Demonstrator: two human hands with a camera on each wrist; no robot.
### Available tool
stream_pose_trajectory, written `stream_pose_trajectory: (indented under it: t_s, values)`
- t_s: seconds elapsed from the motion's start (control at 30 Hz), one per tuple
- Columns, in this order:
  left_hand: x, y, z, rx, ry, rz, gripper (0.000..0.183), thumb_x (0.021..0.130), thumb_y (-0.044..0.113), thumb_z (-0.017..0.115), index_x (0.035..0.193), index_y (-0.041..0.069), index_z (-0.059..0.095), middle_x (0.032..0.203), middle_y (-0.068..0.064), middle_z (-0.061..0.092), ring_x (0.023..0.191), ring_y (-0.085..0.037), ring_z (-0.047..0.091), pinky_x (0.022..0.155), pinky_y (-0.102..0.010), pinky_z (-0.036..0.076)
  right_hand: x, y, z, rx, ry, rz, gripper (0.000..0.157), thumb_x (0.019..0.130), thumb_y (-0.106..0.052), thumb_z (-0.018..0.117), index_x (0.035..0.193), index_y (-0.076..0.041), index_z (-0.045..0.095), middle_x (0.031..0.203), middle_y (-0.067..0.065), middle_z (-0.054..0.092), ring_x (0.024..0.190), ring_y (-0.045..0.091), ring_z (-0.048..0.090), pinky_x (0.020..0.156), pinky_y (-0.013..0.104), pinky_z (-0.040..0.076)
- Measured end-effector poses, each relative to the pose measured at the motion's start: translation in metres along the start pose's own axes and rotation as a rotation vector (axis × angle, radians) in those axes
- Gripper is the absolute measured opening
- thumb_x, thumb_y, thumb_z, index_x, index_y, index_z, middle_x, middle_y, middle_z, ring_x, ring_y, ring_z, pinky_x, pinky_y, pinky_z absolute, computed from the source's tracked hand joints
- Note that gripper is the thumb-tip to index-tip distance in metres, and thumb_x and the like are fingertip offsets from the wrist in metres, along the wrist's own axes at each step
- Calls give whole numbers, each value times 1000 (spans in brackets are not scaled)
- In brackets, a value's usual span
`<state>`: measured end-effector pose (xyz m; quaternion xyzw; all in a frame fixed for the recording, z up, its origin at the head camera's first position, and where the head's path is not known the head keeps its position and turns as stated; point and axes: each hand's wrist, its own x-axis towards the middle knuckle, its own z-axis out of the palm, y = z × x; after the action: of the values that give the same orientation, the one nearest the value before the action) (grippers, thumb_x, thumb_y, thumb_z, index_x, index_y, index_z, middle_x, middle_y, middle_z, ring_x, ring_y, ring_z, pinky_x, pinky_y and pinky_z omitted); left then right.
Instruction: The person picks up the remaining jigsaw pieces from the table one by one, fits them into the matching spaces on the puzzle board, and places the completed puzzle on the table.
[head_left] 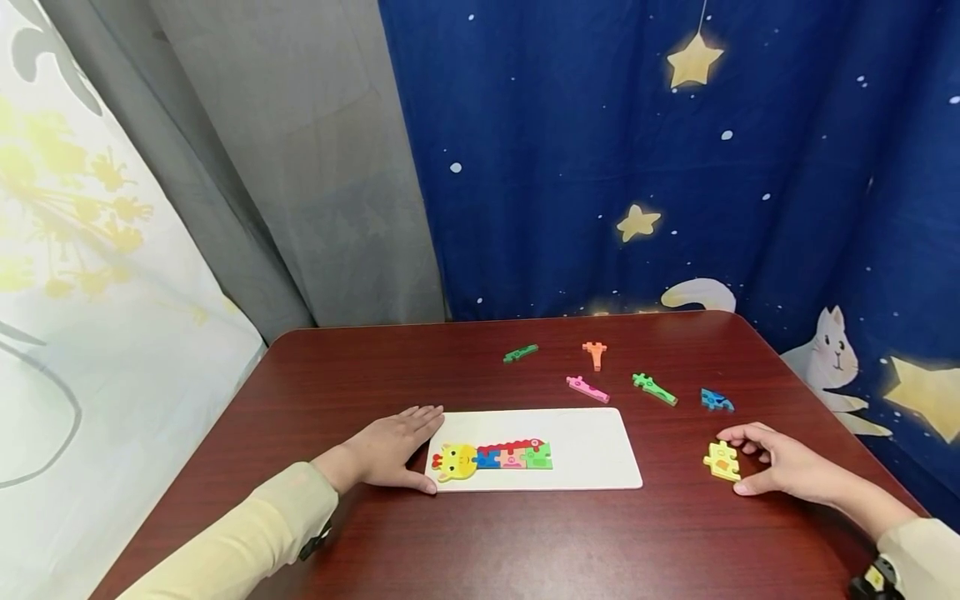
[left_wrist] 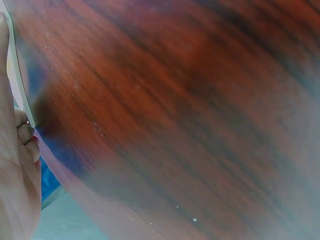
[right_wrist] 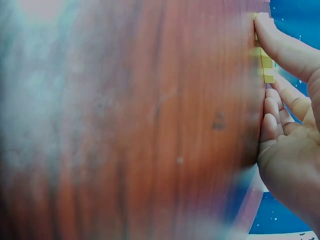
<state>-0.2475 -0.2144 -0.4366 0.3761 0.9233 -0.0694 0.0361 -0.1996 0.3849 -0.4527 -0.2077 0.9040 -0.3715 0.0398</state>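
Note:
A white puzzle board (head_left: 592, 450) lies on the table with a giraffe's yellow head (head_left: 457, 462) at its left and a red, blue, pink and green neck or body strip (head_left: 512, 457) joined to it. My left hand (head_left: 393, 447) rests at the board's left edge, fingers straight and thumb at the near corner. At the right, my right hand (head_left: 776, 462) pinches a yellow puzzle piece (head_left: 722, 461) between thumb and index finger, low at the tabletop. In the right wrist view, the yellow piece (right_wrist: 267, 62) is seen edge-on and partly hidden by the thumb.
Beyond the board lie loose pieces: dark green (head_left: 521, 353), orange (head_left: 596, 355), pink (head_left: 588, 389), light green (head_left: 655, 389) and blue (head_left: 717, 400). The dark red wooden table (head_left: 360, 358) ends at blue and grey curtains (head_left: 570, 167).

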Motion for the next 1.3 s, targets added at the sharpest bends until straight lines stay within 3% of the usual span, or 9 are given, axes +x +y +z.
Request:
stream_pose_trajectory:
  t_s: [0.13,0.9,1.3]
  values:
    - [0,0,-1,3,2,-2,115,75,90,32,154,7,25,160,-7,21,145,-21,20,116,-36,19,2,-3,-1,3,-15,46,61,74,-18,85,123,3,56,105,7,51,88,5,44,70,23,43]
    - [-2,2,1,-25,6,-3,115,75,89,34,154,7,26,159,-7,22,145,-22,20,116,-37,21,1,-3,-2,-52,-15,51,52,78,-17,82,120,1,58,103,5,52,87,5,45,68,23,44]
    - [-2,1,1,-9,11,1,113,76,88,34,155,7,24,160,-7,20,145,-21,19,116,-36,19,4,-1,-8,19,-54,35,53,80,-13,80,122,7,54,101,6,55,85,5,49,68,22,46]
